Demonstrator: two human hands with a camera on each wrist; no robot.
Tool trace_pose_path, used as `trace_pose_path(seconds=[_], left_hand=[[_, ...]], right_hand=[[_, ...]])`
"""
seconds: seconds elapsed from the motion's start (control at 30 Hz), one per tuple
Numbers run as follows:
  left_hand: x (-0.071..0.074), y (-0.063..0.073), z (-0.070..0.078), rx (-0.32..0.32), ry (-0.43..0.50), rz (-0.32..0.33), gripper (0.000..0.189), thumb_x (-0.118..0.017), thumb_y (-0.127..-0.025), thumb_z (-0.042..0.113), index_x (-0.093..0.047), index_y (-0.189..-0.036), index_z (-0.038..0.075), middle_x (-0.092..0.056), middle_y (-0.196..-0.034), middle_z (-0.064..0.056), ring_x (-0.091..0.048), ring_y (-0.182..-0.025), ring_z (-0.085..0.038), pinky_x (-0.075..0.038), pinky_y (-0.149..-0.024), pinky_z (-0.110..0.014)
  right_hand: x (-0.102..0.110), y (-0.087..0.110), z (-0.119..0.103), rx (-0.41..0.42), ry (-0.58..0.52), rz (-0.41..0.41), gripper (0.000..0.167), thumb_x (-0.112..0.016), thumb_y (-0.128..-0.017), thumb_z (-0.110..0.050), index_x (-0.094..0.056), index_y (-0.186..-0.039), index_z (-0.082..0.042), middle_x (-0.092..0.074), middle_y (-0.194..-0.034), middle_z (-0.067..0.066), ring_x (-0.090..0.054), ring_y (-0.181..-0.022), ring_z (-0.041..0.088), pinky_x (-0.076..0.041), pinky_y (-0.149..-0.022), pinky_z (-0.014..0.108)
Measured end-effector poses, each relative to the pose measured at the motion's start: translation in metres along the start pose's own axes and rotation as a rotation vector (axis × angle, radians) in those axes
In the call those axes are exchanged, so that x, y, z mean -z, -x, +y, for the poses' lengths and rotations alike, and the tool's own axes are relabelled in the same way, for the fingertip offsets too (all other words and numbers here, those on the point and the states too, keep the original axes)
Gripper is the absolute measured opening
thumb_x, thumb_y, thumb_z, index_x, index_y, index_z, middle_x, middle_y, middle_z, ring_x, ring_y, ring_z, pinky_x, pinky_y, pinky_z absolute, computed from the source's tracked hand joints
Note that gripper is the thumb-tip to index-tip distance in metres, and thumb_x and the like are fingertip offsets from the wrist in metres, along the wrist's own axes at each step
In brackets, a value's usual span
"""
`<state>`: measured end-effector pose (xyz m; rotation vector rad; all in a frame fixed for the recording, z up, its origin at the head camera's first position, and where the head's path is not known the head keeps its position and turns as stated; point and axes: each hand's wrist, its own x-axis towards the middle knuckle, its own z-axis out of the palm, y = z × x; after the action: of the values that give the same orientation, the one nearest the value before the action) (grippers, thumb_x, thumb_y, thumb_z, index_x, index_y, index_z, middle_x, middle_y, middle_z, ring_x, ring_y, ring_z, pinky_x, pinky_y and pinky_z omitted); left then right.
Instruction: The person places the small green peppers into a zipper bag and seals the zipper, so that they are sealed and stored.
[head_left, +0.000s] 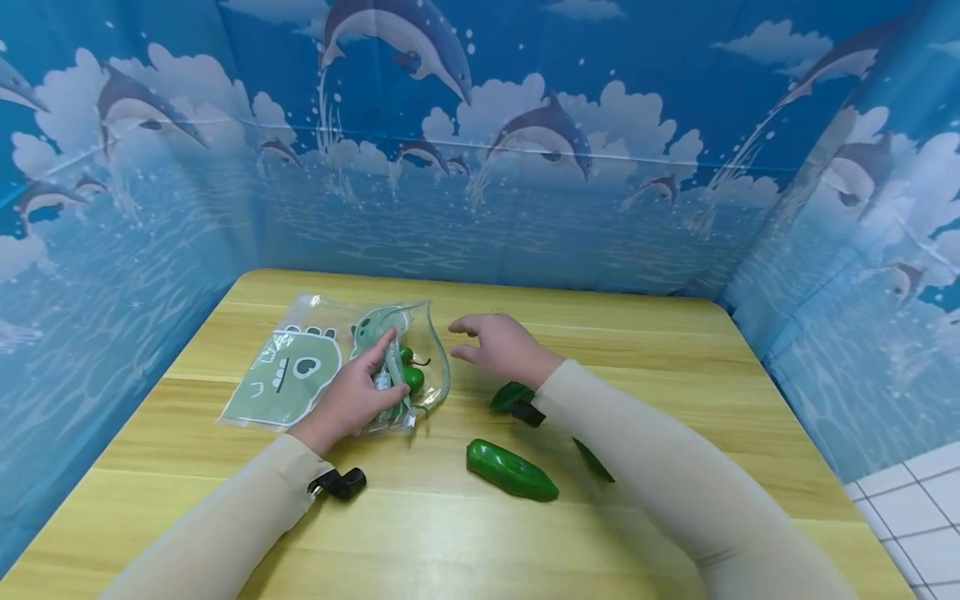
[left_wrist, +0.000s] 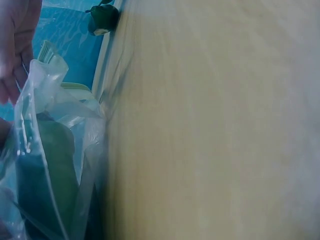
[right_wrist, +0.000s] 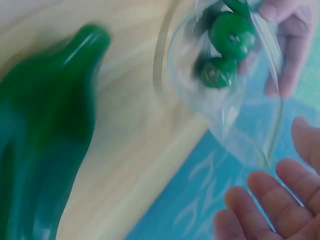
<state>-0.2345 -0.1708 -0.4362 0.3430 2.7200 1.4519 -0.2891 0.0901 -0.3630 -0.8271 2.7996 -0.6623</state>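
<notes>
My left hand grips the edge of a clear plastic bag with a green cartoon print, thumb and forefinger spread along its mouth. Inside the bag sit round green vegetables that look like small peppers, one with a curved stem. Something long and green also shows through the plastic in the left wrist view. My right hand hovers right of the bag's mouth with nothing in it; its fingers are spread and loosely bent.
A long green pepper lies on the table in front of the hands. Another dark green vegetable is partly hidden by my right wrist, and one more by the sleeve. Left of the bag lies a flat printed bag.
</notes>
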Motion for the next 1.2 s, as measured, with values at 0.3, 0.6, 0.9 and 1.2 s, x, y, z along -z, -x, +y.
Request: trace_pose_path(seconds=[0.3,0.6,0.9,1.2], left_hand=[[0.002,0.000,-0.002,-0.014,0.017,0.002,0.098,-0.079,-0.092,0.026,-0.020,-0.170,0.024,-0.037,-0.169,-0.017,-0.064,-0.071,-0.018,-0.059,-0.082,-0.034],[0.002,-0.001,-0.004,-0.018,0.016,0.000,0.098,-0.079,-0.093,0.026,-0.020,-0.170,0.024,-0.035,-0.170,-0.016,-0.064,-0.076,-0.016,-0.058,-0.087,-0.035],[0.001,0.000,-0.005,-0.021,-0.002,0.002,0.098,-0.079,-0.093,0.028,-0.019,-0.171,0.024,-0.030,-0.172,-0.013,-0.059,-0.136,-0.034,-0.054,-0.104,-0.044],[0.000,0.000,-0.004,-0.020,-0.002,-0.001,0.098,-0.079,-0.093,0.029,-0.018,-0.171,0.024,-0.029,-0.172,-0.013,-0.062,-0.130,-0.035,-0.056,-0.100,-0.042]], right_hand=[[0.032,0.037,0.034,-0.050,-0.004,-0.018,0.064,-0.070,-0.102,-0.040,-0.049,-0.159,-0.020,-0.053,-0.161,0.005,-0.060,-0.139,0.029,-0.048,-0.115,0.055],[0.046,0.073,0.067,-0.103,-0.041,-0.088,0.076,-0.071,-0.101,-0.040,-0.037,-0.165,-0.023,-0.037,-0.171,0.009,-0.040,-0.154,0.036,-0.040,-0.120,0.060],[0.050,0.112,0.100,-0.133,-0.055,-0.130,0.084,-0.074,-0.098,-0.040,-0.032,-0.167,-0.018,-0.031,-0.172,0.015,-0.049,-0.145,0.044,-0.039,-0.119,0.064],[0.043,0.145,0.130,-0.182,-0.078,-0.197,0.100,-0.080,-0.090,-0.051,-0.029,-0.168,-0.016,-0.030,-0.172,0.020,-0.042,-0.150,0.047,-0.042,-0.115,0.066]])
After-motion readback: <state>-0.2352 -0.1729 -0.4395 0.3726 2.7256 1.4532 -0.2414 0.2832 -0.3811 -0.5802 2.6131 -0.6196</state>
